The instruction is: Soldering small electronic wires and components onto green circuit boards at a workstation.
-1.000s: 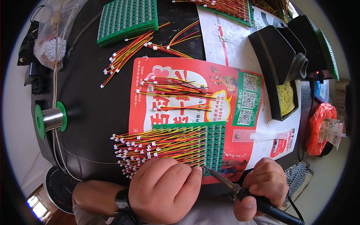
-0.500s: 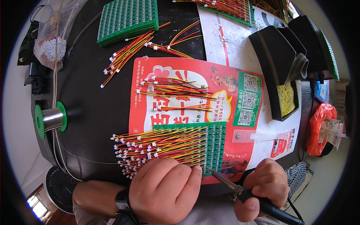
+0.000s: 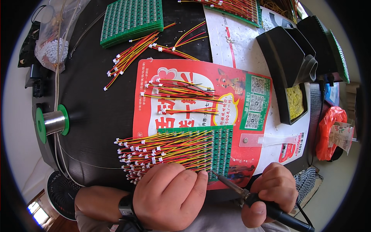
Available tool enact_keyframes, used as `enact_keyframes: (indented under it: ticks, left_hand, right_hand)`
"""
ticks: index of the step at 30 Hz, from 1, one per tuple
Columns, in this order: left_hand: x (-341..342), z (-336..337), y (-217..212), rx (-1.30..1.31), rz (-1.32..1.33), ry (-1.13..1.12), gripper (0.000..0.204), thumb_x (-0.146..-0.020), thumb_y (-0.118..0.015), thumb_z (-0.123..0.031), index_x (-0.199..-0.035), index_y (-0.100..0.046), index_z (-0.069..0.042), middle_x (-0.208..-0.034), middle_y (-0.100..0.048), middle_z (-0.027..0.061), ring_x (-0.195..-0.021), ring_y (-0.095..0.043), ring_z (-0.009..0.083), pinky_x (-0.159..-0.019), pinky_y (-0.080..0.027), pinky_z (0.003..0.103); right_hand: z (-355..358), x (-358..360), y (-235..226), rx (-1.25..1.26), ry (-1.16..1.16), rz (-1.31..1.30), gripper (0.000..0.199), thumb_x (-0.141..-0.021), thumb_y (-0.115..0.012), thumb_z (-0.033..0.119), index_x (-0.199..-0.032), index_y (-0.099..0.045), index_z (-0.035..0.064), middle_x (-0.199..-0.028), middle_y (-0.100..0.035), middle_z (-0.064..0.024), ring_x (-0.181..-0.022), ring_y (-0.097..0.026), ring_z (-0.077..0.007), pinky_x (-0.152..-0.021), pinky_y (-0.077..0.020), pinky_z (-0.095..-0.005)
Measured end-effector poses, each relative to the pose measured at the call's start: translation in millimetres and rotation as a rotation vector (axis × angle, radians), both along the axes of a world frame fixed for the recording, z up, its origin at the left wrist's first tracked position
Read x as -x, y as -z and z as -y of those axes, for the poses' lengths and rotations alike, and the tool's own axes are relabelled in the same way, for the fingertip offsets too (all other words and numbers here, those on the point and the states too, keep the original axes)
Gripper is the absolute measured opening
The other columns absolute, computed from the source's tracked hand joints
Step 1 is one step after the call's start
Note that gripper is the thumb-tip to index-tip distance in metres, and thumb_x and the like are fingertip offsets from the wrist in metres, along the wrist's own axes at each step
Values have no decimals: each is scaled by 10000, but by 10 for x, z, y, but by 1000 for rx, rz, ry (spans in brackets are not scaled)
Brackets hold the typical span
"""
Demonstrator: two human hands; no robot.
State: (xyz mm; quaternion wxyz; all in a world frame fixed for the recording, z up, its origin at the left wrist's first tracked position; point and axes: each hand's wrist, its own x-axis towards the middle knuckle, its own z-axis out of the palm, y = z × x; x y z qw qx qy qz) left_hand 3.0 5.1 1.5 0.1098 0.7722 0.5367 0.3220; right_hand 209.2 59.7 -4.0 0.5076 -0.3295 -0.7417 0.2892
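Note:
My right hand [image 3: 274, 193] is closed around the black handle of a soldering iron [image 3: 230, 185]. Its thin tip points up and left, at a row of pads on a green circuit board [image 3: 221, 154]. Close to that tip is my left hand [image 3: 170, 195], its fingers curled together over the board's lower part; what they pinch is hidden. Rows of red, yellow and black wire leads [image 3: 174, 149] with white plugs run from the board out to the left. A strand from the solder spool [image 3: 54, 122] reaches the leads near my left hand.
Loose leads [image 3: 185, 92] lie on a red printed sheet [image 3: 255, 150], and more lie beyond it. A stack of green boards [image 3: 133, 19] stands at the far left. On the right are a black iron stand [image 3: 282, 58] with a yellow sponge [image 3: 295, 102] and an orange-red bag [image 3: 330, 129].
The soldering iron's tip has shifted very slightly up and left toward the pads. My left hand and the board look unmoved.

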Motion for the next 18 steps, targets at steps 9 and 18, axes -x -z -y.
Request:
enact_keyframes:
  ticks: [9, 18]
  left_hand:
    - [-8, -4, -1, 11, 22, -8, 264, -643, -738, 50, -907, -735, 57, -767, -642, 80, -640, -600, 240, -569, -493, 339]
    - [1, -81, -75, 34, -15, 37, 262, -645, -740, 49, -906, -733, 61, -769, -643, 84, -647, -601, 240, -575, -492, 339]
  right_hand:
    - [-6, -2, -5, 10, -18, 36, 239, -823, -680, 232, -785, -529, 51, -580, -490, -24, -436, -462, -127, -441, -317, -283]
    - [11, -10, 54, -50, 7, -52, 252, -830, -686, 242, -831, -521, 53, -582, -445, -5, -484, -395, -123, -455, -279, -296]
